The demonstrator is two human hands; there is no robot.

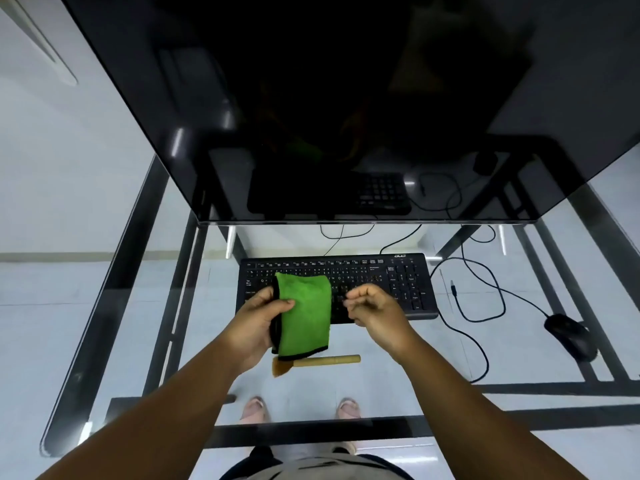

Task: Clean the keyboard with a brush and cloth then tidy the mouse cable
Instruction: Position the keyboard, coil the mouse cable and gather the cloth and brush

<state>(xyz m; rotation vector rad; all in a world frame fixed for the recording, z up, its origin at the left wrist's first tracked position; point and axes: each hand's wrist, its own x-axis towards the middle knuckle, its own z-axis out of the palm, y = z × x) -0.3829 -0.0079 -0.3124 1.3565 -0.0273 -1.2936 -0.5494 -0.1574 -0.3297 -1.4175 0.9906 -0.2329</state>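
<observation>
A big dark monitor (346, 98) fills the upper view, its lower edge hanging just behind the keyboard (381, 282), which serves as the landmark here. Both stand on a glass desk (114, 278) with a dark frame, and the pale floor shows through the top.

The keyboard is black and lies flat, square to the person, its number pad at the right end. Over its left half the left hand (263, 320) holds up a green cloth (304, 313) with a black hem; the thumb lies across the front of the cloth and the fingers curl behind it, so the cloth hangs folded and covers part of the keys. The right hand (374, 308) hovers over the keyboard's middle front edge, fingers curled in loosely, thumb and forefinger tips close together (whether they pinch something tiny I cannot tell).

Right of the keyboard, well apart, a black mouse (569, 336) rests on the glass, and its cable (485, 282) runs in loose loops between the two.

Just in front of the keyboard lies a brush (325, 361), wooden handle pointing right, brown bristles to the left, partly under the hanging cloth.
</observation>
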